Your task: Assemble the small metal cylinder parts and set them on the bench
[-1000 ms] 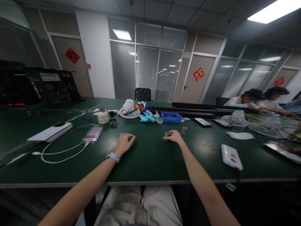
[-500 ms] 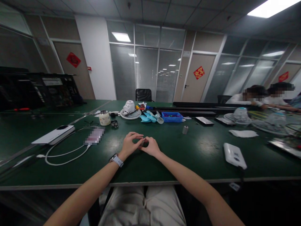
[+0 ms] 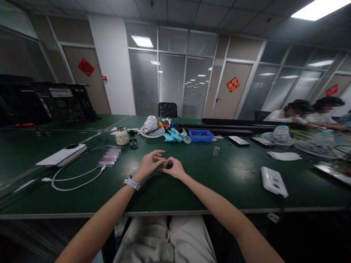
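Over the green table, my right hand [image 3: 177,169] curls thumb and fingers around a small grey metal cylinder [image 3: 165,164], which is partly hidden by the fingers. My left hand [image 3: 149,164], with a watch [image 3: 131,182] at its wrist, is close on the other side. Its fingers are spread in an arch and the thumb reaches toward the cylinder; whether it touches is hard to see. Farther right, another small metal cylinder [image 3: 216,151] stands upright on the table.
Beyond my hands lie light-blue fan blades [image 3: 174,135], a white fan body [image 3: 150,125] and a blue bin [image 3: 201,136]. To the left are a jar [image 3: 122,136], a phone on a cable [image 3: 110,157] and a white box [image 3: 63,155]. A white device [image 3: 274,181] lies right; people sit far right.
My left hand has drawn slightly back to the left, and its fingers have opened away from the right hand. The small metal cylinder between the hands now shows more clearly.
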Available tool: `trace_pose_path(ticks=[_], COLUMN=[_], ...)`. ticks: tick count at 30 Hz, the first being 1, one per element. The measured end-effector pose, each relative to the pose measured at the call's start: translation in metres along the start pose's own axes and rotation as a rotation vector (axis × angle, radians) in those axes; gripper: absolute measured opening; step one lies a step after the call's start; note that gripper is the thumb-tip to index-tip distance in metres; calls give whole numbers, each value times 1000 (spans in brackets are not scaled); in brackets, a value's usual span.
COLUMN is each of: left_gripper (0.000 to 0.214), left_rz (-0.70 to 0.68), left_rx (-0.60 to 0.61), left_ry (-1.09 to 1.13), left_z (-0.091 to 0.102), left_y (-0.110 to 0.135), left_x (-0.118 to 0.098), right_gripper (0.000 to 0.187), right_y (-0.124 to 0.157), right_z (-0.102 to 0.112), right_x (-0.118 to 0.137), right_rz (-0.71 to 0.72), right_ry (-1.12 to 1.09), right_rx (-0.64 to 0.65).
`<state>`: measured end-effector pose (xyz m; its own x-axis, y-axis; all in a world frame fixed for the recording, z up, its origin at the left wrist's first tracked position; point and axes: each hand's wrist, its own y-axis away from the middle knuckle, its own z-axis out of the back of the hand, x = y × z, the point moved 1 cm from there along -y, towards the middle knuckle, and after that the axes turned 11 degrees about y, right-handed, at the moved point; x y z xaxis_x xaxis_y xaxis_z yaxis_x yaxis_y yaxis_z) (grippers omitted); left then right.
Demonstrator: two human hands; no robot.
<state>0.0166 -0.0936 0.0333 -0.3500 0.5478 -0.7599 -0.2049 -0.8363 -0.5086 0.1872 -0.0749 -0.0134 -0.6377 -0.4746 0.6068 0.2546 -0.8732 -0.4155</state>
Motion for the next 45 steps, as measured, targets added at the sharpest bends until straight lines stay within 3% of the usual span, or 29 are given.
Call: trace_pose_path(ticks=[6, 10, 14, 19, 24, 26, 29, 31, 35, 41, 45], left_gripper=[32, 16, 25, 33, 41, 43, 39, 35, 32, 29, 30], left_rz=[-108, -83, -47, 74, 134, 97, 54, 129, 326, 234, 253], left_rx=[29, -146, -318, -109, 40, -35, -372, -505, -375, -182, -146], left_ry=[-127, -120, -67, -76, -82, -98, -144, -148, -164, -276, -284], left_z=[-2, -3, 10, 22, 20, 20, 26, 31, 30, 20, 20], left_y=[-5, -7, -9, -3, -1, -3, -6, -6, -3, -2, -2], left_x=[-8, -9, 7, 38, 51, 52, 51, 51, 53, 52, 53], right_gripper=[40, 46, 47, 47, 47, 46, 46, 46, 47, 47, 45], right_y=[-1, 1, 3, 4, 5, 6, 7, 7, 6, 4, -5], right_z=[0, 2, 4, 6, 8, 9, 12, 12, 10, 9, 27], right_x=[3, 3, 5, 7, 8, 9, 10, 9, 6, 1, -25], right_rz=[0, 5, 15, 6, -8, -7, -10, -17, 1, 25, -69], right_ry=[-12, -14, -13, -29, -55, -56, -35, -31, -44, -20, 45], right_rx=[8, 11, 9, 28, 52, 58, 69, 77, 64, 64, 15])
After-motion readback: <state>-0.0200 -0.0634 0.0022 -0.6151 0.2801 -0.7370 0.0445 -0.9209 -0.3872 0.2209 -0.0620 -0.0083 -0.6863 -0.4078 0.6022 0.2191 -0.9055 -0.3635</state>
